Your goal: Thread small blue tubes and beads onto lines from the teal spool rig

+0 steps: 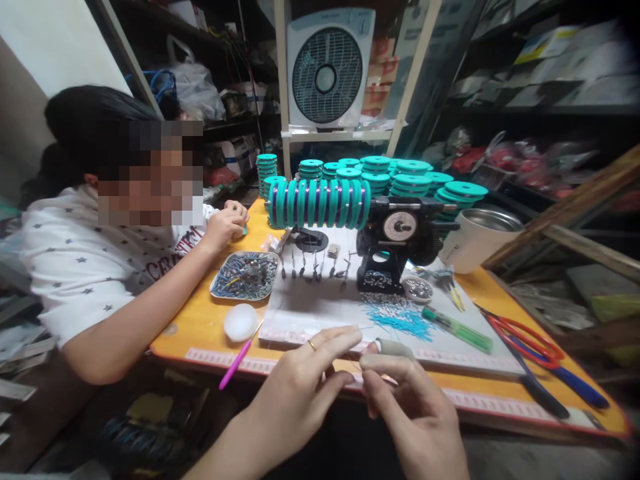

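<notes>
My left hand [310,380], with a ring on one finger, is at the table's front edge. Its fingers are stretched out and the thumb is apart below them. Just to the right, my right hand [407,393] has thumb and fingertips pinched together; whatever lies between them is too small to make out. A grey-green wrap [395,348] covers one of its fingers. Beyond my hands lie a pile of thin blue tubes [400,321] and small silvery beads [385,301] on a white board [310,313]. A pink-handled tool [235,367] rests left of my left hand.
A black stand with a dial [400,227] carries a row of teal spools [320,203], with small dark pieces hanging below. A tray [245,298] holds small parts. Pliers [555,377], a green tube [460,330] and a cup [480,240] stand right. A co-worker [120,253] sits left.
</notes>
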`<action>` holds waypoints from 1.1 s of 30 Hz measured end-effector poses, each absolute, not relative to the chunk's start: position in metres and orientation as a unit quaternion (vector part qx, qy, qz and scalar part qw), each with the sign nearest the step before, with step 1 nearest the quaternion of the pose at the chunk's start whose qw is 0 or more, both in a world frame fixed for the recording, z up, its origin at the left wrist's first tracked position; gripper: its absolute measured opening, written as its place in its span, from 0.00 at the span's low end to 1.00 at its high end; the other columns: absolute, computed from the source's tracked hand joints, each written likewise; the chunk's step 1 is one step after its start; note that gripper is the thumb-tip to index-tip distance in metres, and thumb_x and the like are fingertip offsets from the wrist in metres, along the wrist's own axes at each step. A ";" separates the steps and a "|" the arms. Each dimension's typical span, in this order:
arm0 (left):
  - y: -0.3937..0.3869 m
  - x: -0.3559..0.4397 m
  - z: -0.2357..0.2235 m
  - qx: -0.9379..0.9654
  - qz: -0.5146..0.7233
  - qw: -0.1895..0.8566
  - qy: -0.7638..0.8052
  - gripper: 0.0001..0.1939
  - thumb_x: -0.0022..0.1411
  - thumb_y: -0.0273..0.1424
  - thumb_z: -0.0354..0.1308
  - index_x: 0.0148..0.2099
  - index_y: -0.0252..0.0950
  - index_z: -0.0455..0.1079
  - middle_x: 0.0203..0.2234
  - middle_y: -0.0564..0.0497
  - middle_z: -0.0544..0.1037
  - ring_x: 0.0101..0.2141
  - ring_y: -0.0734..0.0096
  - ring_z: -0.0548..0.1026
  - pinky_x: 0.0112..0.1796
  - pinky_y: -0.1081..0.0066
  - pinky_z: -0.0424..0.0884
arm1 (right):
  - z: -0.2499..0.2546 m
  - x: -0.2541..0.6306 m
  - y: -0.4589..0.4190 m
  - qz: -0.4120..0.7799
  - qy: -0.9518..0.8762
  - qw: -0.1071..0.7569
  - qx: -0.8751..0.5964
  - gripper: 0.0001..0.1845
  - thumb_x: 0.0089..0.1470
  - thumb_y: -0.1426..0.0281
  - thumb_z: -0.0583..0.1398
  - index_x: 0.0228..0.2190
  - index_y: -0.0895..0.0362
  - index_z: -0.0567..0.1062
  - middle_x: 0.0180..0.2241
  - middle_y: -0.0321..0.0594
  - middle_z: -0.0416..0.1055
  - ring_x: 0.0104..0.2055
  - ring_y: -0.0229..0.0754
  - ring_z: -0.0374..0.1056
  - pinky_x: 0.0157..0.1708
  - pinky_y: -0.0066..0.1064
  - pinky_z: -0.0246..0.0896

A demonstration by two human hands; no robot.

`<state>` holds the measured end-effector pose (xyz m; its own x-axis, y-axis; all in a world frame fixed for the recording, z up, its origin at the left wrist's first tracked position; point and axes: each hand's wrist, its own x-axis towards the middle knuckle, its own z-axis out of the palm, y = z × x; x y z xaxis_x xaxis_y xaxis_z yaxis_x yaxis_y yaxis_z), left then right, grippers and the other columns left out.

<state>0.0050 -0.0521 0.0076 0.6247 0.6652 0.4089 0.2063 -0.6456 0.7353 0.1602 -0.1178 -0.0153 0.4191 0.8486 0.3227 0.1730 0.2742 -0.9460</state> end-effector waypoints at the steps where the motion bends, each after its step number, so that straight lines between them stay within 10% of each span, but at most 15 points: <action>1: -0.051 0.011 0.001 0.826 0.363 0.351 0.251 0.25 0.66 0.18 0.56 0.62 0.44 0.68 0.58 0.45 0.75 0.53 0.61 0.77 0.45 0.67 0.80 | -0.014 0.162 -0.120 0.269 -0.461 0.650 -0.541 0.06 0.56 0.62 0.66 0.32 0.52 0.81 0.30 0.37 0.74 0.20 0.34 0.64 0.19 0.24 0.67; 8: -0.056 0.022 -0.023 0.757 0.460 0.392 0.248 0.12 0.65 0.20 0.60 0.44 0.42 0.79 0.30 0.52 0.82 0.30 0.72 0.80 0.33 0.77 0.78 | -0.011 0.165 -0.133 0.312 -0.423 0.659 -0.538 0.08 0.58 0.61 0.65 0.31 0.52 0.80 0.30 0.37 0.74 0.21 0.33 0.64 0.19 0.23 0.65; 33: -0.076 0.014 -0.032 0.719 0.525 0.364 0.275 0.08 0.65 0.22 0.62 0.43 0.38 0.78 0.28 0.53 0.82 0.22 0.77 0.77 0.28 0.82 0.76 | -0.026 0.149 -0.132 0.370 -0.431 0.603 -0.560 0.08 0.58 0.61 0.65 0.29 0.50 0.79 0.26 0.33 0.71 0.24 0.34 0.66 0.26 0.23 0.65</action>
